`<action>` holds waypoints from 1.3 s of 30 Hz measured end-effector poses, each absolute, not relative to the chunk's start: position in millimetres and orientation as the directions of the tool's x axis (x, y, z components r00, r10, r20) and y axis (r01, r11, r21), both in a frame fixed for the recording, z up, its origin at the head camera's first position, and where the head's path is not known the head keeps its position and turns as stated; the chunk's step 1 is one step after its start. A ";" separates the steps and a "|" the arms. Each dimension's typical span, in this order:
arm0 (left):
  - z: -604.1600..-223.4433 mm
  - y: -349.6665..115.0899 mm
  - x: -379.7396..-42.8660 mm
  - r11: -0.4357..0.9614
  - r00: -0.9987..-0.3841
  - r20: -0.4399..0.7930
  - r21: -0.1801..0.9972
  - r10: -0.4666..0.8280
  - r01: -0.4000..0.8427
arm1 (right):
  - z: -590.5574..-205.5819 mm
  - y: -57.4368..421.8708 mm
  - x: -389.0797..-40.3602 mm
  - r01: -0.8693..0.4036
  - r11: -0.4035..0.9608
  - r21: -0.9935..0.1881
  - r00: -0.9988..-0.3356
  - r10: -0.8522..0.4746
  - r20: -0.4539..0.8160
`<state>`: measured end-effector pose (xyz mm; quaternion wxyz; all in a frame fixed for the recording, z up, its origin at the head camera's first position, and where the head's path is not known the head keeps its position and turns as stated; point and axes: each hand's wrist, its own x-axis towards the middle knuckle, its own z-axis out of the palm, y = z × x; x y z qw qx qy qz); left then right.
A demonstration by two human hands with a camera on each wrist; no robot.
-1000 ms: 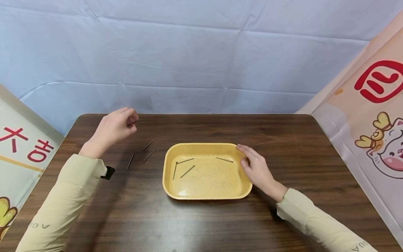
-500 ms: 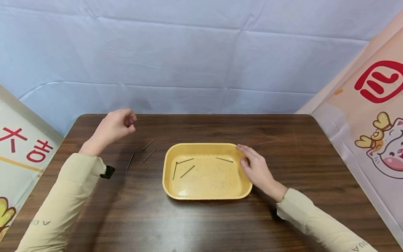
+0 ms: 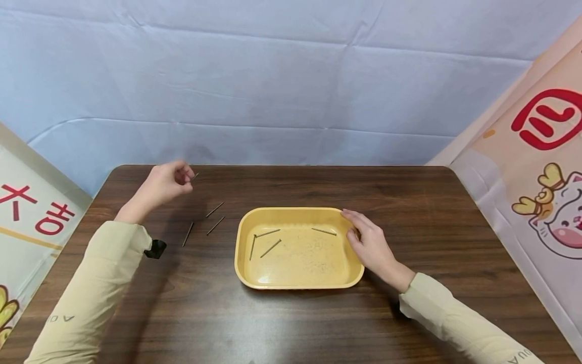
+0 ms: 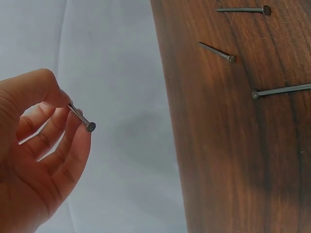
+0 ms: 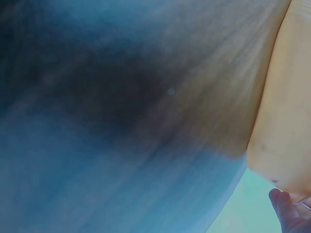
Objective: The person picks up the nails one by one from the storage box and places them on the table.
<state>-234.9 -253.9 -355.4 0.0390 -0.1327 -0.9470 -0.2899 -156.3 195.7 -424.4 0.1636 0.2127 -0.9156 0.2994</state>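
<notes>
Pinching a likely stiff, light nail by its shank in my left hand, I'm gripping the yellow tray with my right hand.

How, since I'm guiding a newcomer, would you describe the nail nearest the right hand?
On the brown table sits a yellow tray. Inside, toward its far right corner, near the right hand, lies one nail. It lies alone; the tray's other three nails are grouped left.
</notes>
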 end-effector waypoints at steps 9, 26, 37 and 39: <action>-361.4 -260.7 -237.6 0.797 -0.974 0.056 0.565 0.220 0.213 | -424.7 196.1 -155.3 -0.488 0.729 -0.481 -0.856 -0.291 0.427; -378.8 -267.8 -241.3 0.783 -0.973 -0.092 0.611 0.214 0.115 | -424.4 196.3 -155.8 -0.494 0.732 -0.469 -0.850 -0.293 0.438; -389.4 -270.7 -239.8 0.735 -0.954 -0.213 0.678 0.211 0.011 | -423.7 195.6 -155.6 -0.494 0.729 -0.474 -0.852 -0.297 0.432; -392.2 -271.4 -240.4 0.716 -0.951 -0.226 0.698 0.210 -0.008 | -423.8 195.6 -155.6 -0.494 0.729 -0.474 -0.852 -0.298 0.430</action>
